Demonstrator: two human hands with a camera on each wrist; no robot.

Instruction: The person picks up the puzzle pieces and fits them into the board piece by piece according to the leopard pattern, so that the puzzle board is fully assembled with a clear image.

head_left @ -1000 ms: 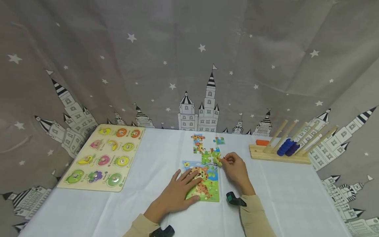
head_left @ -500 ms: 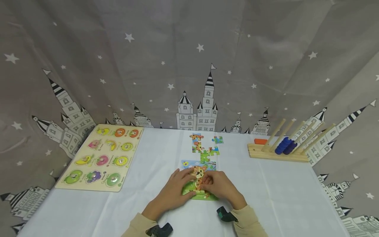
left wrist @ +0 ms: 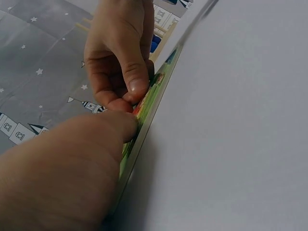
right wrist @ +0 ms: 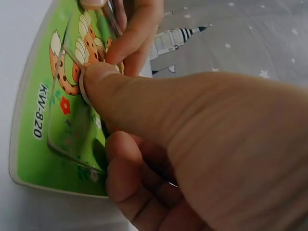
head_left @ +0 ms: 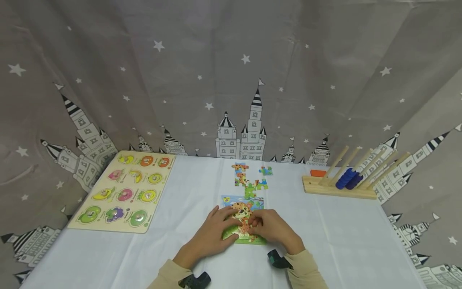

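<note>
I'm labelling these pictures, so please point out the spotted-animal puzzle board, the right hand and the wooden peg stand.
Puzzle board [right wrist: 31,159]: right wrist view, on its green border.
Right hand [head_left: 276,228]: head view, on its back.
Wooden peg stand [head_left: 337,191]: head view, on its base's front.

We see a flat rectangular puzzle board [head_left: 252,241] with a spotted orange animal on green and blue, "KW-820" printed near one edge. Just beyond the board's far edge, loose puzzle pieces [head_left: 250,190] lie flat; one blue-green piece [head_left: 266,171] sits separately, farther beyond.
</note>
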